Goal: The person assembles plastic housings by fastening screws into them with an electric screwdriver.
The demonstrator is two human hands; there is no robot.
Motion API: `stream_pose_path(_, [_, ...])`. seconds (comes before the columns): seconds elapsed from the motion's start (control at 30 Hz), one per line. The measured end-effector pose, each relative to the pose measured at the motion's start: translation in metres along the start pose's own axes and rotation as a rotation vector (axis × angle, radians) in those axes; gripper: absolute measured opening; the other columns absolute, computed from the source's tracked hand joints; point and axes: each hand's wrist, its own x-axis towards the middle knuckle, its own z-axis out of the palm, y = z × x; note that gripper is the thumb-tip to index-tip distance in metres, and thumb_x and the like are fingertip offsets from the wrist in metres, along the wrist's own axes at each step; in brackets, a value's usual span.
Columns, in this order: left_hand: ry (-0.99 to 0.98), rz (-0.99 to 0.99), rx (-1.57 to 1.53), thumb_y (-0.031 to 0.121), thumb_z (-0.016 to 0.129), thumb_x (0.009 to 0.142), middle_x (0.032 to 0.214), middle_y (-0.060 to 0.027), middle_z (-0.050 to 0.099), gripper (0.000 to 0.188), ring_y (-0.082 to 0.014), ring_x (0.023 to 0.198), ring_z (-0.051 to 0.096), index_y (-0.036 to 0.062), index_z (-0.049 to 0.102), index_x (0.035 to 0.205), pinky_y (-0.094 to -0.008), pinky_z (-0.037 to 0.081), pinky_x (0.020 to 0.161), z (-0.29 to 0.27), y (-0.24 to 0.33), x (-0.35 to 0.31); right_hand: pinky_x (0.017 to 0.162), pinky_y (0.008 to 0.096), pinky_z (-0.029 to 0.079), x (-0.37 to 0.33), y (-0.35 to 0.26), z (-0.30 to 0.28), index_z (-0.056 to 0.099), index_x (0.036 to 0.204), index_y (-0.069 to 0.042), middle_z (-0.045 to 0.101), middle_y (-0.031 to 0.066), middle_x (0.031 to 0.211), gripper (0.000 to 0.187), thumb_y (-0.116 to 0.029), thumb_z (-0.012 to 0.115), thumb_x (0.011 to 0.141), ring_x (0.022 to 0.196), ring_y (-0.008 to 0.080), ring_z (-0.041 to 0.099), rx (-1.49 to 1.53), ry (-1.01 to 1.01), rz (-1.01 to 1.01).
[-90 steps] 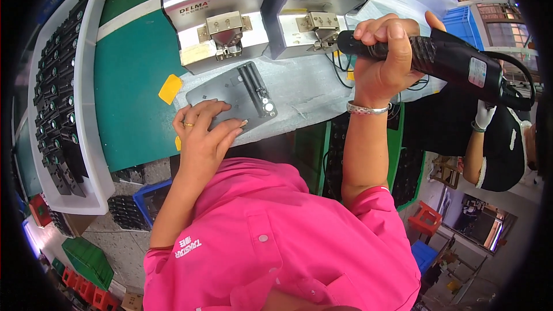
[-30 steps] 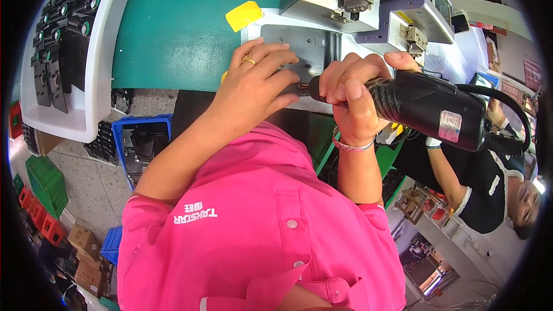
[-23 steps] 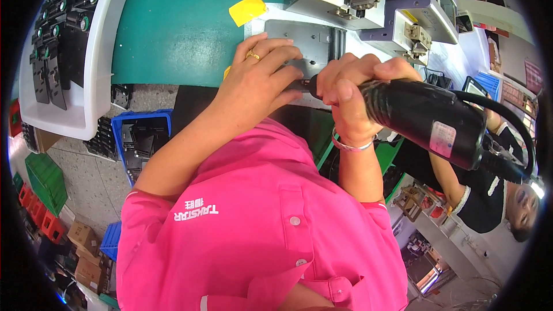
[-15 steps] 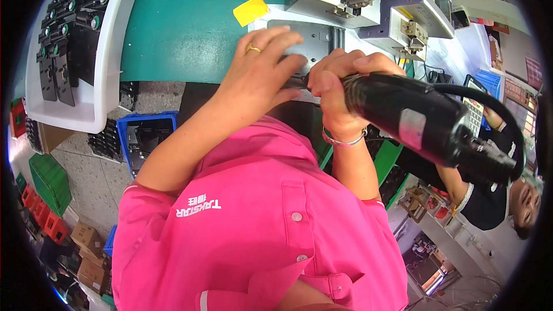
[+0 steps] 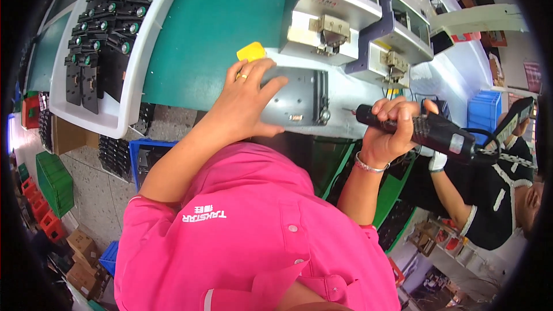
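Observation:
A flat dark grey metal panel (image 5: 295, 95) lies on the bench, with small holes in it and a black bar with a round fitting along its right side. My left hand (image 5: 239, 103) is at the panel's left edge, fingers spread and thumb held apart; whether it touches the panel I cannot tell. My right hand (image 5: 391, 129) is wrapped round a black electric screwdriver (image 5: 440, 135), its cord trailing right. The screwdriver is held nearly level, its thin bit pointing left, just right of the panel and apart from it.
A white tray (image 5: 129, 103) of several black parts stands on the left of the green mat (image 5: 199, 40). Beyond the panel are a yellow piece (image 5: 251, 52) and two box-shaped machines (image 5: 331, 34). A co-worker (image 5: 489, 207) sits at the right, near a blue crate (image 5: 484, 109).
My right hand has drawn the screwdriver right, away from the panel, and levelled it. My left hand has shifted slightly left and its fingers have spread. More of the panel shows.

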Motion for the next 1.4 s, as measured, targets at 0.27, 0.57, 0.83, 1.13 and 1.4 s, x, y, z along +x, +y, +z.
stream_pose_path(0.27, [0.09,-0.18,-0.019,0.029,0.087,0.052,0.134,-0.0172,0.043,0.087,-0.0386,0.127,0.04,0.0079,0.049,0.127,-0.0484,0.034,0.106,-0.051,-0.022,-0.034,0.051,0.0337,0.047,-0.011,0.021,-0.016,0.035,0.127,-0.004,0.048,0.0043,0.069,0.048,-0.004,0.06,0.086,0.055,0.015,0.047,0.03,0.057,0.041])
stream_pose_path(0.57, [0.537,-0.351,0.277,0.033,0.084,0.057,0.123,-0.0185,0.042,0.072,-0.0374,0.116,0.042,0.0037,0.05,0.114,-0.0478,0.035,0.099,-0.041,-0.051,-0.007,0.053,0.0303,0.045,-0.013,0.025,-0.013,0.031,0.129,-0.005,0.045,0.0021,0.07,0.049,-0.007,0.057,0.088,0.056,0.0118,0.045,-0.047,0.048,0.023])
stream_pose_path(0.83, [0.689,-0.681,0.47,0.05,0.079,0.061,0.117,-0.0141,0.044,0.074,-0.0351,0.111,0.043,0.0055,0.051,0.114,-0.0481,0.034,0.094,-0.028,-0.104,0.091,0.052,0.0304,0.047,-0.016,0.028,-0.005,0.033,0.125,-0.003,0.046,0.0043,0.07,0.046,-0.004,0.058,0.086,0.055,0.0135,0.046,0.022,0.04,0.035])
stream_pose_path(1.13, [0.567,-0.597,0.318,0.06,0.072,0.069,0.136,-0.0205,0.037,0.086,-0.0442,0.135,0.025,0.0062,0.046,0.13,-0.0561,0.021,0.107,-0.018,-0.083,0.08,0.056,0.0294,0.045,-0.018,0.02,-0.01,0.035,0.13,-0.002,0.045,0.0039,0.069,0.047,-0.008,0.057,0.089,0.06,0.013,0.045,-0.036,0.12,0.083])
stream_pose_path(1.4, [0.694,-0.736,0.52,0.051,0.081,0.063,0.128,-0.012,0.05,0.086,-0.0341,0.124,0.043,0.0065,0.047,0.129,-0.0471,0.034,0.099,-0.154,-0.09,-0.083,0.057,0.0294,0.043,-0.016,0.026,-0.015,0.033,0.128,-0.003,0.041,0.0013,0.071,0.042,-0.007,0.052,0.09,0.061,0.0116,0.042,-0.091,0.028,0.094])
